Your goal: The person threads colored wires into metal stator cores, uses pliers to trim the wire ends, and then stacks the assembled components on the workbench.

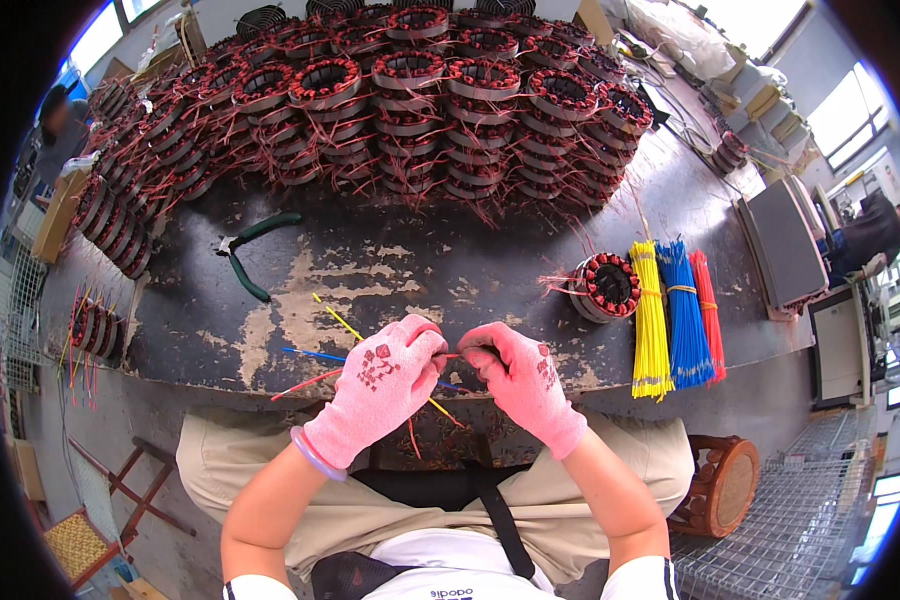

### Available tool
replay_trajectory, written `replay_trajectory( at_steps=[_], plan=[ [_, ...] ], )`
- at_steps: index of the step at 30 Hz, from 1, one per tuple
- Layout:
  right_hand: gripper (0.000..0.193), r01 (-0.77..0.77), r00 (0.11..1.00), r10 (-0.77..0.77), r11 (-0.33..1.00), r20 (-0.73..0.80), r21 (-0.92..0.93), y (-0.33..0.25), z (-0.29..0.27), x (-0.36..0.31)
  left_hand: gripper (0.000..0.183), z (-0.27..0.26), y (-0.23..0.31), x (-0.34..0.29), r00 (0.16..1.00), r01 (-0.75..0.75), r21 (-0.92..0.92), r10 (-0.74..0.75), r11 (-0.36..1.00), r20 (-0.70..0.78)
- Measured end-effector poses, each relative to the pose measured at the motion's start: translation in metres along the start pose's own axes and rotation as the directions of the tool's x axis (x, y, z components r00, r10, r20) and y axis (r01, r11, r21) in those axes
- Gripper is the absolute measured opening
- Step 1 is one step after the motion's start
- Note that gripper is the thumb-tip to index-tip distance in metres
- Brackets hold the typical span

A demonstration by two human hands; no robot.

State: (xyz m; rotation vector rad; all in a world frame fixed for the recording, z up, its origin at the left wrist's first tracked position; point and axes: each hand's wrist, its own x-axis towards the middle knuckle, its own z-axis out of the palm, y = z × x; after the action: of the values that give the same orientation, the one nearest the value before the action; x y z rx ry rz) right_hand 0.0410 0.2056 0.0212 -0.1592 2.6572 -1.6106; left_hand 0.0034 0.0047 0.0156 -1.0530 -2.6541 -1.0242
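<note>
Both my hands wear pink gloves and meet just over the table's near edge. My left hand (385, 375) is closed around several thin wires. Out of its far side stick a yellow wire (337, 318), a blue wire (310, 354) and a red wire (305, 385); yellow, blue and red ends also show below and right of it. The fingers of my right hand (525, 375) are pinched together on a short bit of red wire (454, 356) that bridges the gap between the hands. Where the wires join, if they do, is hidden by the gloves.
Stacked motor stators (410, 100) with red windings fill the table's back. Green-handled cutting pliers (270, 225) lie left. At right, a small stator stack (585, 300) stands beside yellow (650, 330), blue (685, 330) and red wire bundles (710, 320). Another stator stack (98, 330) sits far left.
</note>
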Motion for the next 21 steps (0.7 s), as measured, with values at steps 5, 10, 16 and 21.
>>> replay_trajectory(
  at_steps=[5,10,16,21],
  plan=[
    [0.013,0.068,0.997,-0.066,0.996,0.049,-0.049,0.001,-0.006,0.006,0.019,0.006,0.000,0.001,0.999,-0.021,-0.009,0.020,1.000,-0.047],
    [0.018,-0.041,0.979,0.051,0.998,0.199,-0.051,-0.003,-0.019,0.020,0.017,0.014,-0.006,-0.002,0.997,-0.065,0.017,0.065,0.998,-0.031],
    [0.028,-0.364,0.902,0.297,0.914,0.314,0.181,0.024,-0.016,0.030,0.018,0.014,-0.007,0.001,0.996,-0.087,0.016,0.087,0.996,0.012],
    [0.044,0.332,0.930,-0.367,0.835,0.005,-0.438,0.018,-0.014,-0.003,0.019,0.015,-0.009,-0.001,0.998,-0.057,-0.036,0.058,0.998,0.015]
  ],
)
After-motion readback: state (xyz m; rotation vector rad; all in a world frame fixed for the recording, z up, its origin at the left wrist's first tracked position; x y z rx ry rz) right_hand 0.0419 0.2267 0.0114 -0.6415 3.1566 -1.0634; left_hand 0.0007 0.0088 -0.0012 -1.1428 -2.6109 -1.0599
